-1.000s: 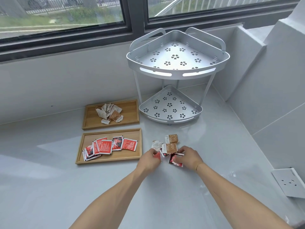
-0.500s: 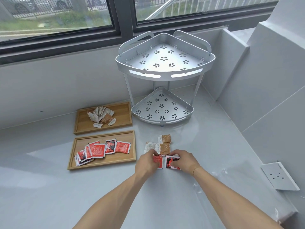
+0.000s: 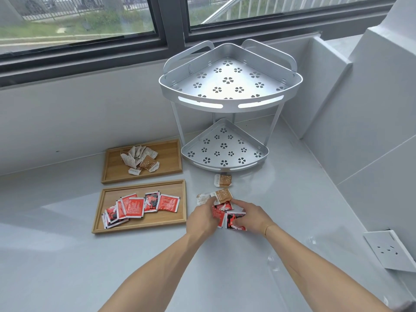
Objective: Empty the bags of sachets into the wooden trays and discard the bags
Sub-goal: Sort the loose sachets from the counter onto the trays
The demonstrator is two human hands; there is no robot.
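A small heap of red sachets [image 3: 227,216] lies flat on the grey counter [image 3: 157,266], just right of the near wooden tray [image 3: 139,228]; the heap shows no clear long axis. The person's left hand [image 3: 201,220] and right hand [image 3: 252,218] close in from either side, fingers curled onto the packets. Three brown sachets [image 3: 222,194] sit just beyond the fingertips, toward a metal corner rack [image 3: 229,104]. The far wooden tray [image 3: 173,158] holds pale and brown packets.
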